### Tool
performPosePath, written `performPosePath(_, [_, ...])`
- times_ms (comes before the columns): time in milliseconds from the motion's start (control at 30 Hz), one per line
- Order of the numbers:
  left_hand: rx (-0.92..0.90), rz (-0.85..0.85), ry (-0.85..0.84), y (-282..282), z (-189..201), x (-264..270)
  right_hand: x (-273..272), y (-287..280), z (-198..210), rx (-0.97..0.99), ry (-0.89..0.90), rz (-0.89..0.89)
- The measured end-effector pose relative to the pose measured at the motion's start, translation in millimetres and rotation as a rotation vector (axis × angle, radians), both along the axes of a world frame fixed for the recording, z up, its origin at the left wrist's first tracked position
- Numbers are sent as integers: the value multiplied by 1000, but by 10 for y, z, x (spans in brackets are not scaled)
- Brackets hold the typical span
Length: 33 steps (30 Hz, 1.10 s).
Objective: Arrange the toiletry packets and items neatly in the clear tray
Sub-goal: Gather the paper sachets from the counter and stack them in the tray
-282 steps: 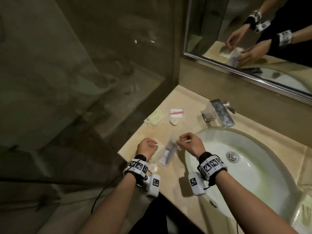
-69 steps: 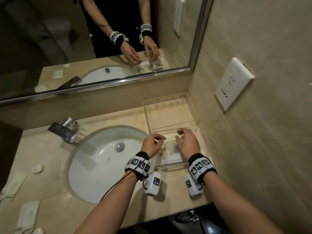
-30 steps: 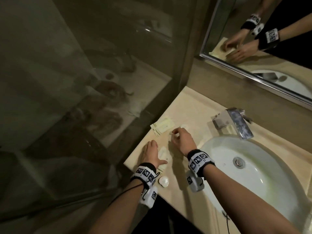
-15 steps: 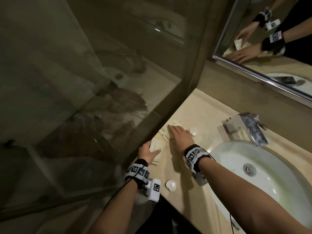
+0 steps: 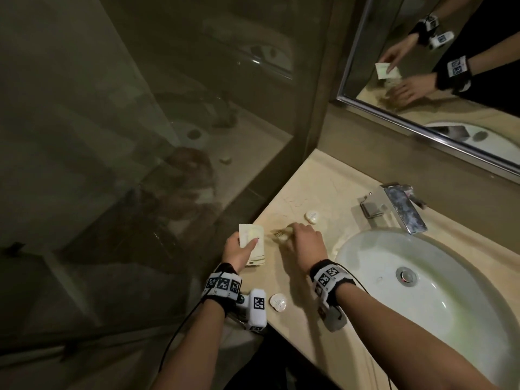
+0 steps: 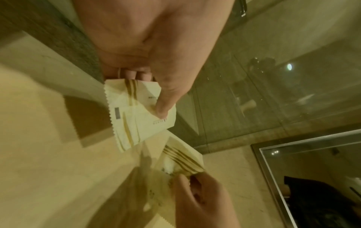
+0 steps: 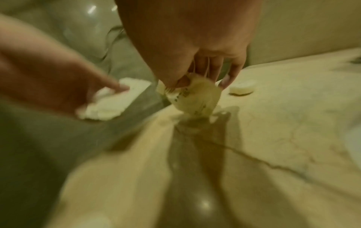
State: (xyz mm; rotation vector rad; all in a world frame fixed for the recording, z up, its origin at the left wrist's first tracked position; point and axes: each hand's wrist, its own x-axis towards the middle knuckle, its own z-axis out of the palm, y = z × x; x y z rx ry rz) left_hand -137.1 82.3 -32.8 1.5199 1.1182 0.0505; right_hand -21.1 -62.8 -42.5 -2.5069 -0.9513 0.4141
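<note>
Left hand pinching a small stack of cream packets, thumb on top, raised over counter edge. Right hand curled, gripping a striped packet just above the counter. 2 round soaps lying apart on the counter. Sink to the right.

Cream packets with gold stripes are held flat, lifted off the counter. Another striped packet, blurred and seemingly crumpled, is pinched nearby. Two round wrapped items lie apart.
</note>
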Motion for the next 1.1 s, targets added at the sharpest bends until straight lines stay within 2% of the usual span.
performPosePath(100, [-50,12,-67,-127,99,97,84,-206,183,306,272,-276])
performPosePath(233, [-95,-72,-159,-496,288,335,237,-607,374,502,410,-508])
performPosePath(367, [-144,-153,-213,-1012,493,604,322,-1195,536,667,504,-603])
performPosePath(533, [-144,-280,-227,-1750,735,852,359,-2062,745,792,511,-696])
performPosePath(667, [-144,-378,-271,-2444,884,978,303,-2792,868,791,430,-796])
performPosePath(833, [-181,-494,-292,-3398,900,1065,116,-3779,881,794,376,-895])
performPosePath(933, [-187,-583,-285,-3924,868,1085,2,-4333,853,806,377,-1026])
performPosePath(1100, [-204,-653,-254,-4532,799,1067,-140,-5108,799,769,286,-1200])
